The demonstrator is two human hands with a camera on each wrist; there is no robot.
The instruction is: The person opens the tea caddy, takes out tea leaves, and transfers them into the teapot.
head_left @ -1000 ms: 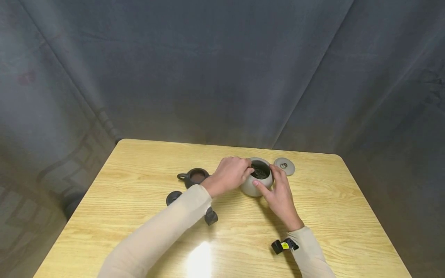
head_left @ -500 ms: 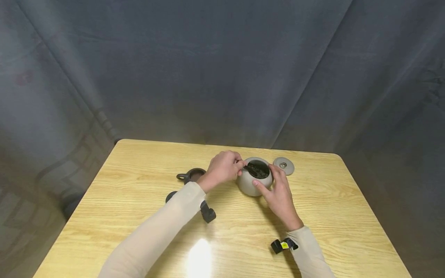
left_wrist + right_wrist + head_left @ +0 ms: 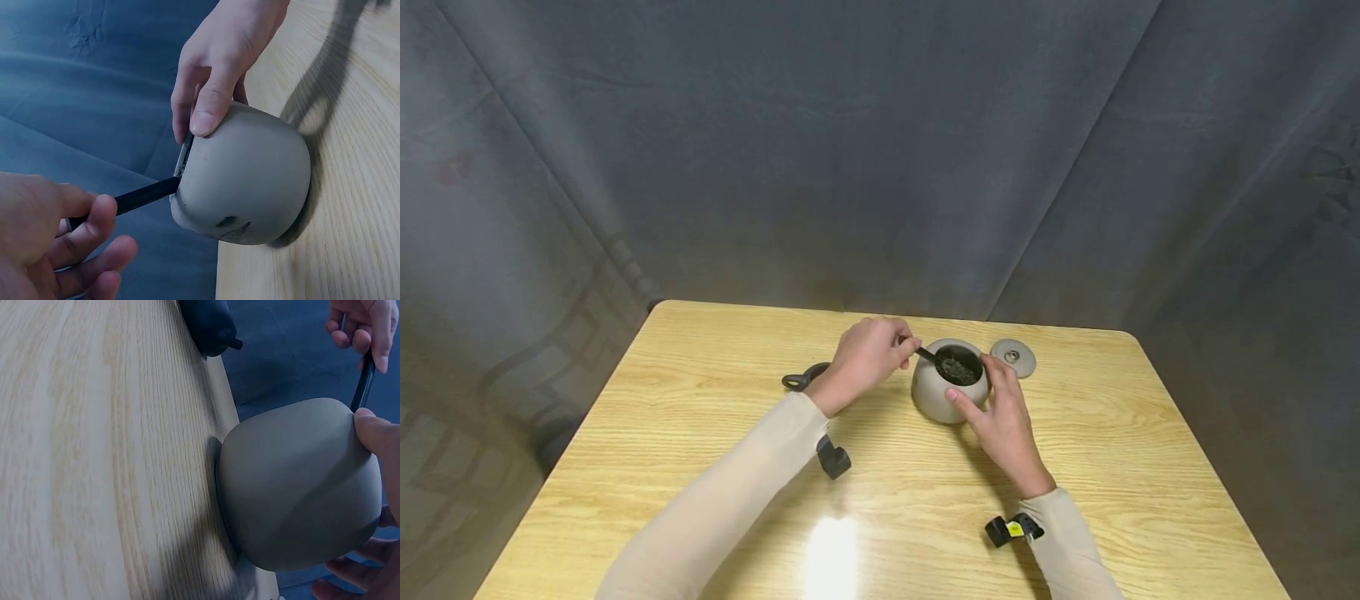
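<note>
Matt jar [image 3: 935, 400], wood tbl. [image 3: 917, 517] (glossy)

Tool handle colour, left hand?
The tool handle is black; it shows best in the left wrist view.

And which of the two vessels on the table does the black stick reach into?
The round pale-grey jar, gripped near its rim by the right hand; the other is a dark pot with a loop handle.

A grey-blue curtain [image 3: 850, 158] (softly creased) hangs behind the pale wood-grained table [image 3: 1120, 442].
</note>
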